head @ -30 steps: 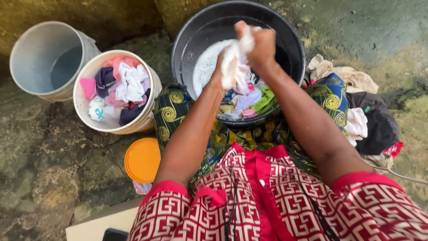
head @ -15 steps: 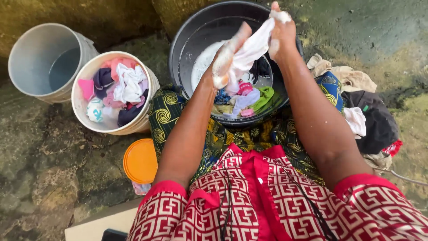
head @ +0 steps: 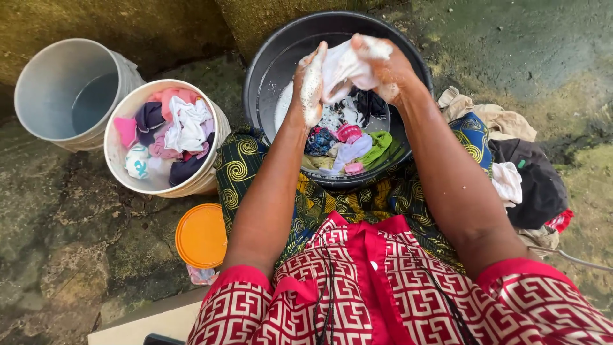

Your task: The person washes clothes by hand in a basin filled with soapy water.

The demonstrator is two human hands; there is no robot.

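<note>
Light: soft daylight, even — no hard shadows.
Glare: faint sheen on the basin (head: 274, 57) rim, upper centre.
Focus: sharp mid-frame — edges slightly stretched.
Dim: wall (head: 115, 25), upper left.

No labels, signs or screens showed. The only package-like thing was a round container with an orange lid (head: 202, 235), which stood on the ground below the white bucket of clothes (head: 128, 172).
</note>
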